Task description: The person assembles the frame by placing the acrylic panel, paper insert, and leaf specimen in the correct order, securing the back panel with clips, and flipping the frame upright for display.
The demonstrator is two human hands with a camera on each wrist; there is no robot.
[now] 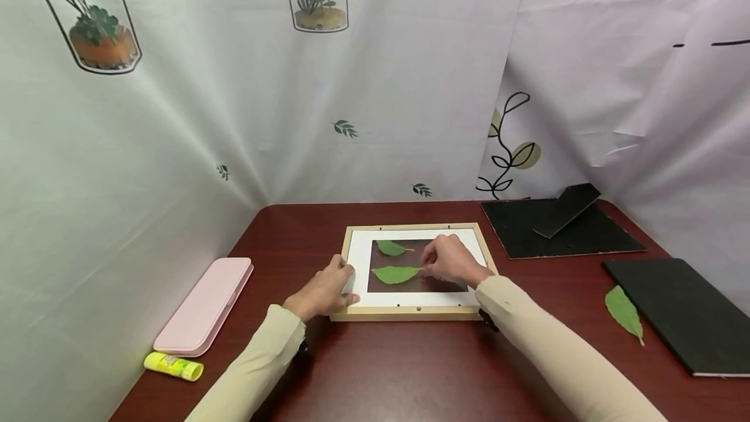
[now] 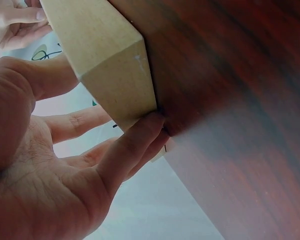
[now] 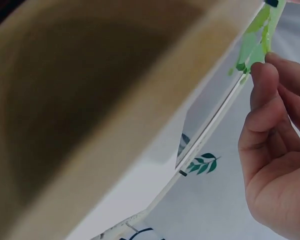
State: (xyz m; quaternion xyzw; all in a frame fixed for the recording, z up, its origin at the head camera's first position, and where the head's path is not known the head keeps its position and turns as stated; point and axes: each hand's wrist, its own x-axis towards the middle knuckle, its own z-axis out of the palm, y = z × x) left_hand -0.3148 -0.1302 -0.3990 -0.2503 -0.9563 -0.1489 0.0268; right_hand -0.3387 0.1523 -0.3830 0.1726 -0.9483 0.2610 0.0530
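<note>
A light wooden picture frame [image 1: 410, 313] with a white mat [image 1: 359, 279] lies on the table, its dark window in the middle. My left hand [image 1: 324, 286] grips the frame's near left corner; in the left wrist view its thumb and fingers [image 2: 132, 145] are around the wooden edge. Over the window, my right hand [image 1: 450, 259] pinches the stem of a green leaf [image 1: 395, 275] between thumb and fingertips. Another green leaf [image 1: 391, 248] lies just beyond it within the window. The right wrist view shows the pinching fingertips [image 3: 265, 75] beside the green leaf edges.
A pink case [image 1: 205, 305] and a yellow glue stick [image 1: 173, 366] lie at the left. At the right are a third leaf [image 1: 624, 311] and a black book [image 1: 685, 314]. Farther back lies a black board [image 1: 510, 226] with a stand piece [image 1: 568, 208] sticking up.
</note>
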